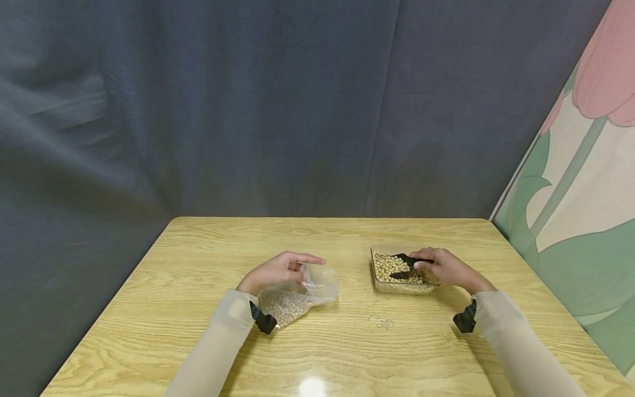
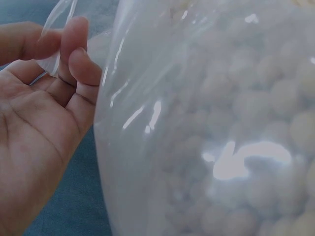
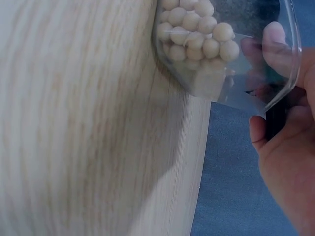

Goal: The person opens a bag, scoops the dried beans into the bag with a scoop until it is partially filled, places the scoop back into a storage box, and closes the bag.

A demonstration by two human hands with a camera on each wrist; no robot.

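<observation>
My left hand [image 1: 278, 271] pinches the edge of a clear plastic bag [image 2: 138, 147] near its mouth, and the bag leans on the table with pale round beans [image 1: 285, 309] in its lower part. In the left wrist view the thumb and fingertips meet on the thin film. Over to the right, my right hand [image 1: 448, 268] grips the handle of a black scoop [image 1: 408, 263]. The scoop's head lies among the beans in a clear rectangular container [image 1: 404, 289]. Through the container's wall, the right wrist view shows beans stacked toward one side and fingers round the black handle.
Both the bag and the container stand on a light wood-grain table [image 1: 163, 286]. Faint clear marks [image 1: 381, 320] show on the wood between the forearms. A dark blue curtain [image 1: 278, 121] hangs behind, and a tulip-patterned panel [image 1: 580, 198] borders the right side.
</observation>
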